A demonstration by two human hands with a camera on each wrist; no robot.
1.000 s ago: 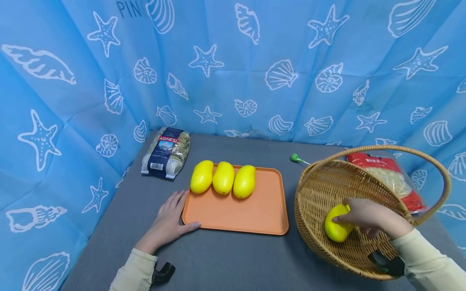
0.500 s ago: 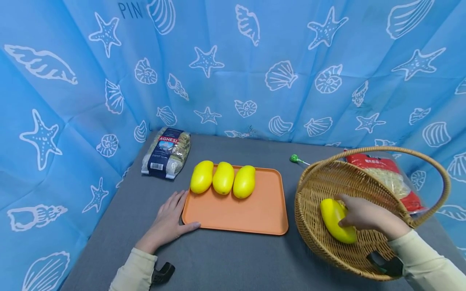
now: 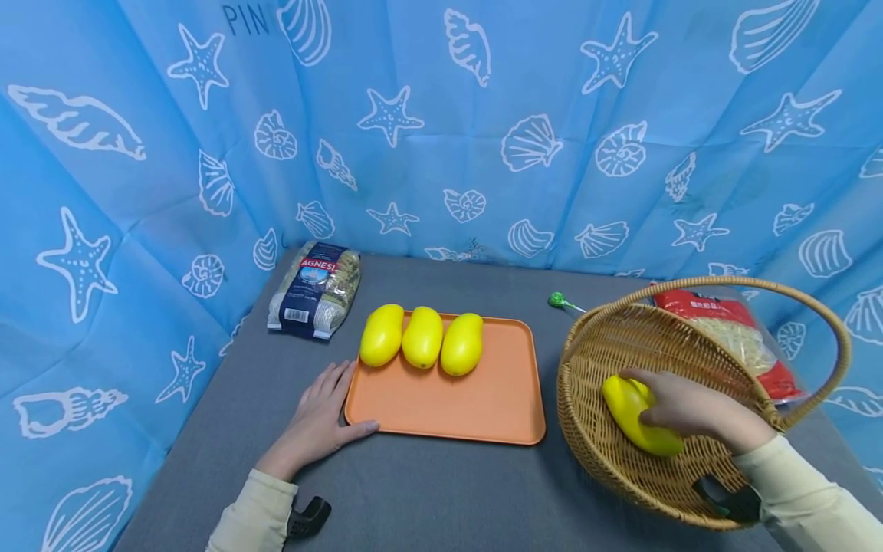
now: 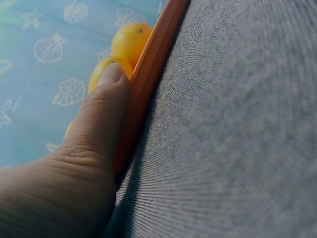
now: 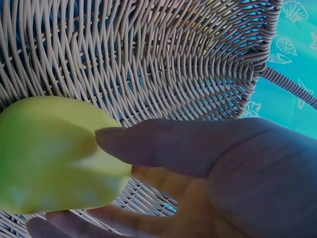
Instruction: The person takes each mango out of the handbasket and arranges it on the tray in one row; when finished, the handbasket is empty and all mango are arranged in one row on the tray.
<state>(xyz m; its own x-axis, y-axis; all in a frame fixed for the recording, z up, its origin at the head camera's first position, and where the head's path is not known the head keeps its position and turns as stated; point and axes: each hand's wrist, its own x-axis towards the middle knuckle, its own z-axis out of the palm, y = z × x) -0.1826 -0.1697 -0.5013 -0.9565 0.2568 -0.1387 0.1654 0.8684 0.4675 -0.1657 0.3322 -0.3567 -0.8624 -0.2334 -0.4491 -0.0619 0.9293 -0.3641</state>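
Note:
My right hand (image 3: 679,406) reaches into the wicker basket (image 3: 576,383) and holds a yellow mango (image 3: 631,418) between thumb and fingers. Seen by the right wrist camera, the thumb presses one side of the mango (image 5: 54,153), while the fingers lie partly hidden beneath it. At the left end of the orange tray (image 3: 448,410), my left hand (image 3: 317,422) rests with extended fingers on the table and its thumb against the tray's near rim. Three mangoes (image 3: 422,337) lie side by side at the tray's far left.
A pasta bag (image 3: 315,290) lies at the back left of the grey table (image 3: 455,491). Behind the basket is a red and clear noodle bag (image 3: 731,330). A green lollipop (image 3: 557,300) lies near the basket's far left. The basket's handle (image 3: 724,282) arches upright.
Inside the basket, the mango has turned from near upright to slanted and shifted slightly left in my right hand's hold. The left hand and tray have stayed put.

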